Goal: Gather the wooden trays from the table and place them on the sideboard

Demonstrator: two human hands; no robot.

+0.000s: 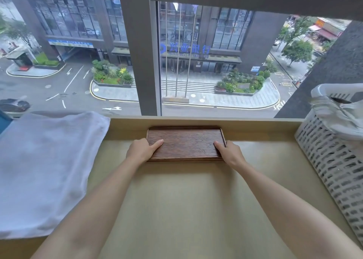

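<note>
We see a dark-grained wooden tray (185,143) at the surface's (176,200) far edge, our left hand (142,149) and right hand (228,152) clasping its short ends; bare room nearer us.

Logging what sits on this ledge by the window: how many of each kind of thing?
Wooden tray: 1, or a flush stack; cannot tell
White towel: 1
White basket: 1
Total: 3

Big window (78,52) — pale ledge (186,200) below
</note>
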